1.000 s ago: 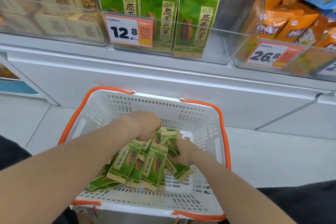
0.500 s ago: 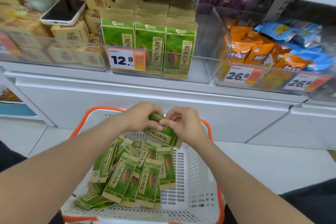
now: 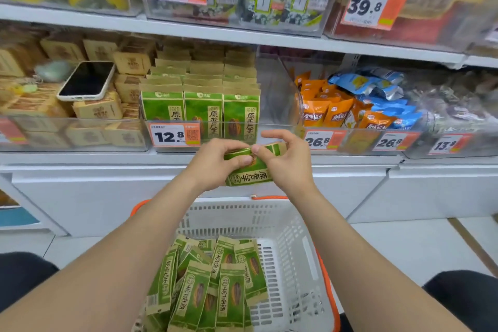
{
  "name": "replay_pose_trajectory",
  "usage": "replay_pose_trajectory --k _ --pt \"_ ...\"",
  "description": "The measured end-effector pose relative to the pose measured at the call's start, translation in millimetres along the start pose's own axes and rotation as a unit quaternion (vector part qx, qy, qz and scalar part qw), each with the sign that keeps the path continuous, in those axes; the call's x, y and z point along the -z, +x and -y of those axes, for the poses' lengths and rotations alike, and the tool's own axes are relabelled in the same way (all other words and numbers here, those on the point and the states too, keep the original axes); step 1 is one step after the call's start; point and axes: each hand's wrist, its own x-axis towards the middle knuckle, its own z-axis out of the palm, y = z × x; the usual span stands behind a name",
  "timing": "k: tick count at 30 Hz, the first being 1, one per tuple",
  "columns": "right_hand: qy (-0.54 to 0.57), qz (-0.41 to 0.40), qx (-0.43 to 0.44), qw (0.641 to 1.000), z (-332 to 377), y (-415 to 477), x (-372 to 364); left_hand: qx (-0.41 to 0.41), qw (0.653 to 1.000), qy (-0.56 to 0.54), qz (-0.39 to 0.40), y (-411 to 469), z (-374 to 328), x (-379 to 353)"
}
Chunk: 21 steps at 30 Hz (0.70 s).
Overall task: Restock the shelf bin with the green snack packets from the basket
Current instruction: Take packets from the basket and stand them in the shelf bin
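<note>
Both hands hold green snack packets (image 3: 249,170) together, lying sideways, in front of the shelf edge. My left hand (image 3: 213,163) grips the left end, and my right hand (image 3: 285,164) pinches the top and right side. Just above and behind them is the clear shelf bin (image 3: 277,105), with three rows of upright green packets (image 3: 202,108) in its left part and bare room on its right. Below, the white basket (image 3: 293,259) with orange handles holds several more green packets (image 3: 210,286).
A phone (image 3: 87,81) lies on tan boxes in the bin to the left. Orange packets (image 3: 331,110) and blue packets (image 3: 377,89) fill the bins to the right. Price tags front each bin. Another shelf with bins runs above. White floor lies beside the basket.
Both hands lifted green packets out of the basket and raised them to the front of the shelf bin. My view tilted up, showing the upper shelf.
</note>
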Motion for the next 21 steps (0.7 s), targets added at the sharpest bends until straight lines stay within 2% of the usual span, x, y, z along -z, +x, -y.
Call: replay_pose_trajectory --k 2,4,7,9,12,15,18,21 --pt "-0.011 -0.029 0.011 0.999 12 7 11 -0.031 0.999 -0.023 -0.009 5 -15 1" --pt "-0.039 -0.037 0.033 0.998 26 14 24 -0.039 0.995 -0.068 -0.054 10 -26 0" --pt "-0.089 0.022 0.074 0.993 47 27 44 -0.047 0.980 -0.121 -0.153 17 -43 3" --pt "-0.134 0.066 0.113 0.982 59 35 53 -0.065 0.971 -0.098 -0.207 23 -56 9" --pt "-0.161 0.054 0.164 0.972 76 48 63 -0.102 0.960 0.072 -0.252 31 -75 13" --pt "-0.209 0.015 0.220 0.953 94 56 73 -0.115 0.913 0.255 -0.298 38 -88 15" --pt "-0.288 0.012 0.232 0.929 106 61 78 -0.112 0.885 0.384 -0.239 45 -93 19" --pt "-0.344 0.024 0.211 0.915 112 71 83 -0.068 0.875 0.454 -0.153 56 -82 26"
